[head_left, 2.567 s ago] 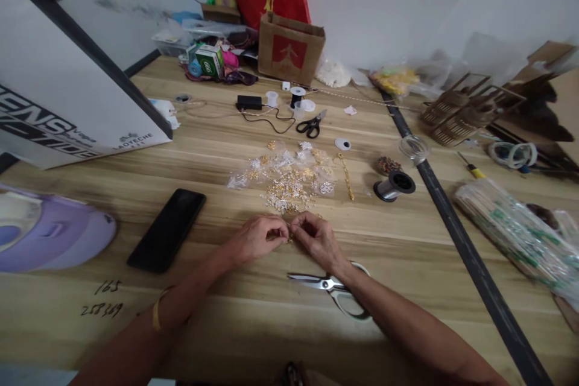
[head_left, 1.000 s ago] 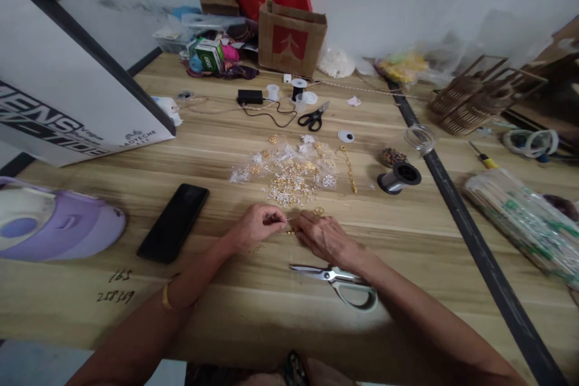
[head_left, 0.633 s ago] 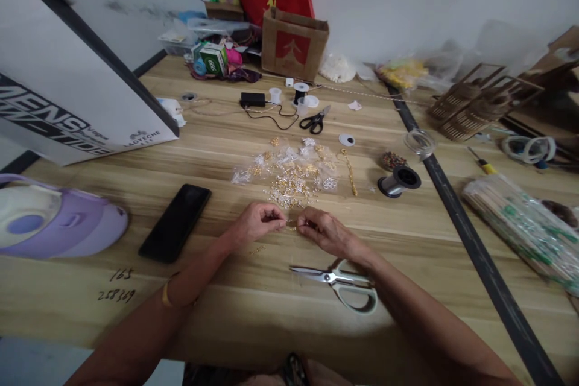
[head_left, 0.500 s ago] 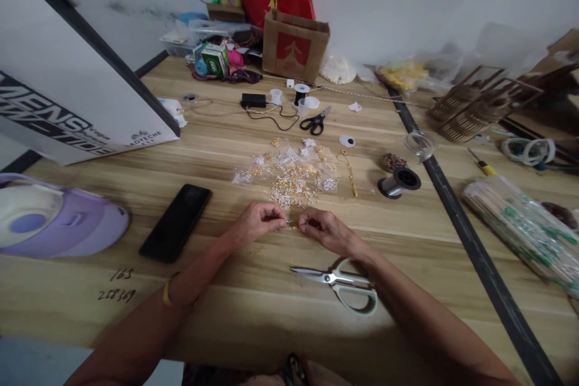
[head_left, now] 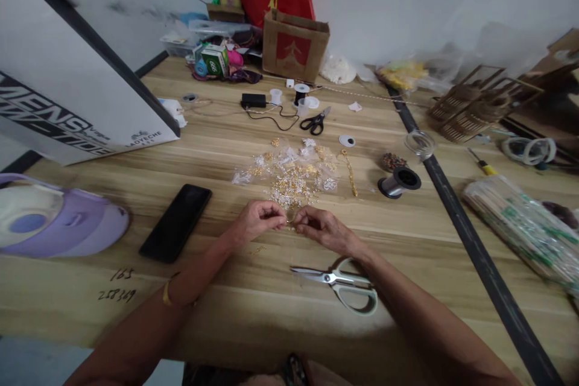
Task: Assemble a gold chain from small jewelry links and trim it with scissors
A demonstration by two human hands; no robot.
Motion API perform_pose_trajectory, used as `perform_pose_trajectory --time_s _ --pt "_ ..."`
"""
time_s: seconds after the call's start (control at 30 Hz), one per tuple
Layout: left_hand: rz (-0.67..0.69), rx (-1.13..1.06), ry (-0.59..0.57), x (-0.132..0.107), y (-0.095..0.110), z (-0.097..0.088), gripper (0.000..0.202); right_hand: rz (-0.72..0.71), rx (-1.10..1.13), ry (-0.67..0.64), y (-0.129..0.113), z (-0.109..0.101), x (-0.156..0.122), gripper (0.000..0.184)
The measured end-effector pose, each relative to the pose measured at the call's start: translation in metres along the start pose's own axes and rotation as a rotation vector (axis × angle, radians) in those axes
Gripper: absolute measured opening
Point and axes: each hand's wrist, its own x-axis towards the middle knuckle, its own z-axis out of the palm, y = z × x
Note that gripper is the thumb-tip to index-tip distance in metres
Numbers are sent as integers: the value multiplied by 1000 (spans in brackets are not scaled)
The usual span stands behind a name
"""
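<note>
My left hand [head_left: 259, 221] is closed in a pinch, its fingertips just left of my right hand [head_left: 323, 229], which is pinched too. Something tiny and gold-coloured shows between the two sets of fingertips; what each holds is too small to make out. Right behind the fingers lies a heap of gold and silver beads and findings [head_left: 292, 188], with small clear bags around it. A short piece of gold chain [head_left: 258, 249] rests below my left hand. Scissors with pale handles [head_left: 337, 277] lie half open near my right forearm. A longer gold chain [head_left: 350, 175] is to the right of the heap.
A black phone [head_left: 175, 223] and a purple-and-white visor [head_left: 67, 220] are on the left, beneath a big white box [head_left: 76, 72]. On the right are a wire spool [head_left: 398, 183] and a plastic-wrapped bundle of sticks [head_left: 520, 226]. Black scissors [head_left: 315, 122] lie farther back.
My right hand has shifted slightly left, bringing its fingertips closer to those of my left hand. The things on the table have not moved.
</note>
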Motion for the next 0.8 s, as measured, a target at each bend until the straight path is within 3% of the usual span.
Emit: perform_pose_trajectory --time_s 0.8 --pt "-21 -31 2 1 0 0 15 48 -50 9 4 5 0 13"
